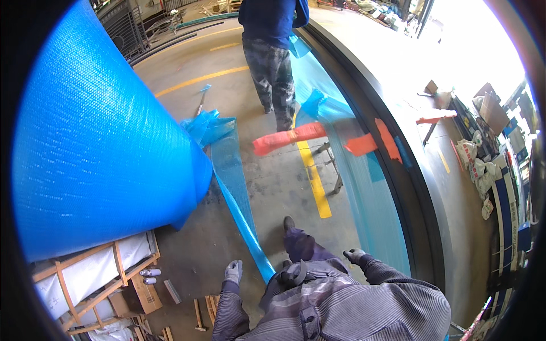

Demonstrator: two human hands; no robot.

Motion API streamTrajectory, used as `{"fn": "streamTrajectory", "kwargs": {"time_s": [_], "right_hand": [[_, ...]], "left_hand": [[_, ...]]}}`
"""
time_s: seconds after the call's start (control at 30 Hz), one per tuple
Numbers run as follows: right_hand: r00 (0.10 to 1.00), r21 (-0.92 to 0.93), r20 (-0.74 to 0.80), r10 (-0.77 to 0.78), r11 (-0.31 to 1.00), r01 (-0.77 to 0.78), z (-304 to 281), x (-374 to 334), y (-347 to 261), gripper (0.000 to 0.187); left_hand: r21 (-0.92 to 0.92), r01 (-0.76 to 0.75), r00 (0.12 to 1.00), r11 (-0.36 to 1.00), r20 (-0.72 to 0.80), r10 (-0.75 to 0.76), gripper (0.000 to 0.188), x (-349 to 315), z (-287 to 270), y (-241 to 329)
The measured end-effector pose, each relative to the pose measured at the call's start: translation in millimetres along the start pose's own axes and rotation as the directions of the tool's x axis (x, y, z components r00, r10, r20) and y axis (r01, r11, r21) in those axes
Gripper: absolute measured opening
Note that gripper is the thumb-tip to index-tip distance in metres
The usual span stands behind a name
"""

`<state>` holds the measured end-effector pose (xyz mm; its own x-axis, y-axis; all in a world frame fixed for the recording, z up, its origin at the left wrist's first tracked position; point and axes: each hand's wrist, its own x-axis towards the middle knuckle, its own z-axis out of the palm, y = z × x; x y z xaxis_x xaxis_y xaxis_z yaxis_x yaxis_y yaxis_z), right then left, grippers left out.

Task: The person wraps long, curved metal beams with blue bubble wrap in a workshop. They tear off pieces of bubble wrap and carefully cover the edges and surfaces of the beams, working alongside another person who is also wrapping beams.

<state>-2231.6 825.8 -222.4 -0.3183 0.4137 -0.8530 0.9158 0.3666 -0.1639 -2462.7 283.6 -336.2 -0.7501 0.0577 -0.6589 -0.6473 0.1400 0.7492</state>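
My left hand (233, 272), in a grey glove, hangs low at my left side, loosely open with nothing in it. A long strip of blue plastic film (241, 218) runs over the floor just right of it, from a bunched heap toward my waist. My right hand (354, 255), also gloved, is at my right side with its fingers curled in and nothing visible in them. Closest to it is a sheet of clear blue film (372, 210) along a long dark beam (422, 219). Red-orange wrapped pieces (290, 138) cross a metal stand ahead of me.
A huge blue-wrapped roll (108, 148) fills the left, above a wooden frame (94, 304). A hammer (198, 316) and a cardboard box (146, 294) lie lower left. Ahead, a person (268, 57) faces away beside the beam. Stacked panels and bags (476, 159) line the right.
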Motion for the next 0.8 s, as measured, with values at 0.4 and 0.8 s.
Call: {"fn": "streamTrajectory", "kwargs": {"time_s": [0.4,0.8], "right_hand": [[0.656,-0.187,-0.424,-0.624,0.77,0.61,-132,88,-363,0.058],[0.672,-0.427,-0.376,-0.638,0.763,0.485,-183,156,-582,0.065]], "left_hand": [[0.238,0.11,0.992,0.965,0.037,-0.122,0.034,10,-28,110],[0.801,-0.589,0.79,0.109,0.542,0.286,0.031,156,-56,109]]}}
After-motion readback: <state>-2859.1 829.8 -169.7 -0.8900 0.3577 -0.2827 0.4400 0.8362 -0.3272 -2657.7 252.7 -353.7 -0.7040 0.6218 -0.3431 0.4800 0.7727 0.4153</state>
